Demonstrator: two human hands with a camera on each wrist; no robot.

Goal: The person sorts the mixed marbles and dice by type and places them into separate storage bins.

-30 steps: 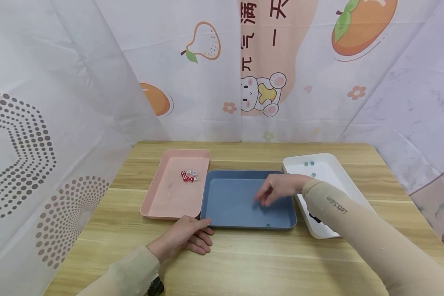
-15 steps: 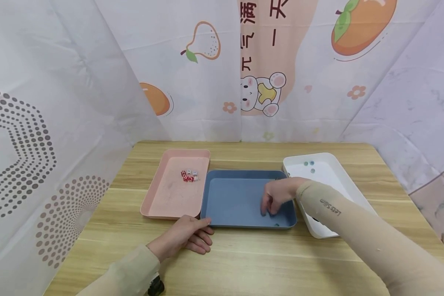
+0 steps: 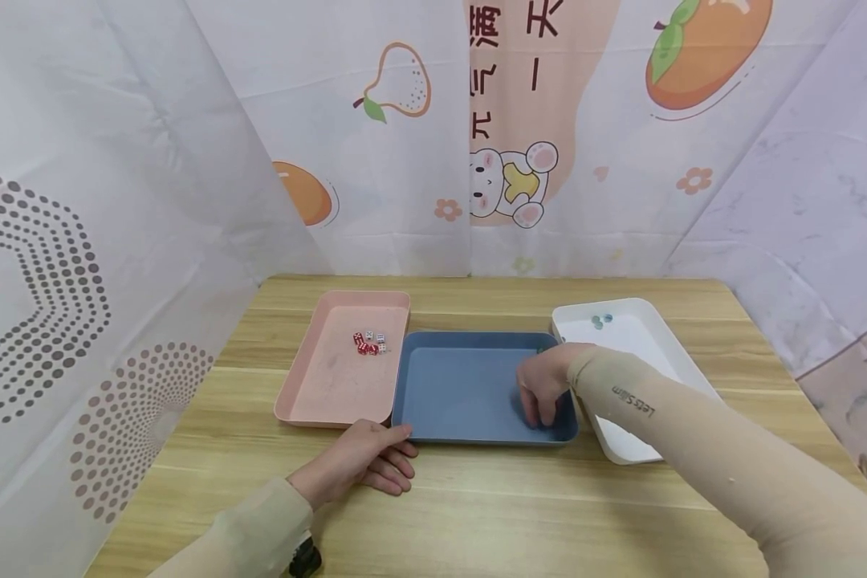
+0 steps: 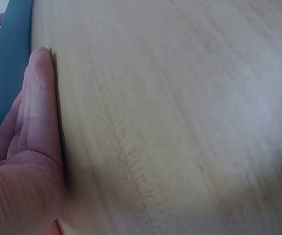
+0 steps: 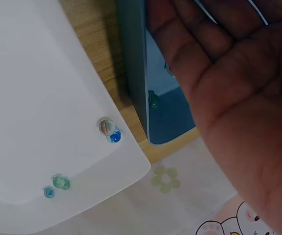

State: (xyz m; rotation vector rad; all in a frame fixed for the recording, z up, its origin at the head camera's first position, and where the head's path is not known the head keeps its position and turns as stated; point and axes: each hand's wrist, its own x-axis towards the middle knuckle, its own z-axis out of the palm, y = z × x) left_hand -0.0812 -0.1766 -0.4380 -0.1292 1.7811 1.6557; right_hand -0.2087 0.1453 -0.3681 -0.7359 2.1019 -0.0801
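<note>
My left hand point(image 3: 367, 457) holds the near left corner of the blue tray point(image 3: 448, 401), thumb over the rim and fingers along the outer wall. In the left wrist view, those fingers point(image 4: 40, 107) lie straight beside the blue wall. My right hand point(image 3: 545, 384) reaches down into the tray's near right corner, fingertips at the floor; I cannot tell whether they pinch anything. In the right wrist view, a green glass marble point(image 5: 153, 99) sits in the blue tray by its side wall, and another marble point(image 5: 169, 68) is partly hidden by the hand.
At right, overlapped by my right forearm, stands a white tray point(image 3: 657, 345) with several glass marbles point(image 3: 597, 322) at its far end. On the left a pink tray point(image 3: 332, 385) holds several red and white dice point(image 3: 368, 349). A printed curtain hangs behind the wooden table point(image 3: 462, 514).
My right hand has moved right and nearer within the blue tray. The marble by the near wall has shifted right and is now hidden. One marble in the white tray has rolled farther back.
</note>
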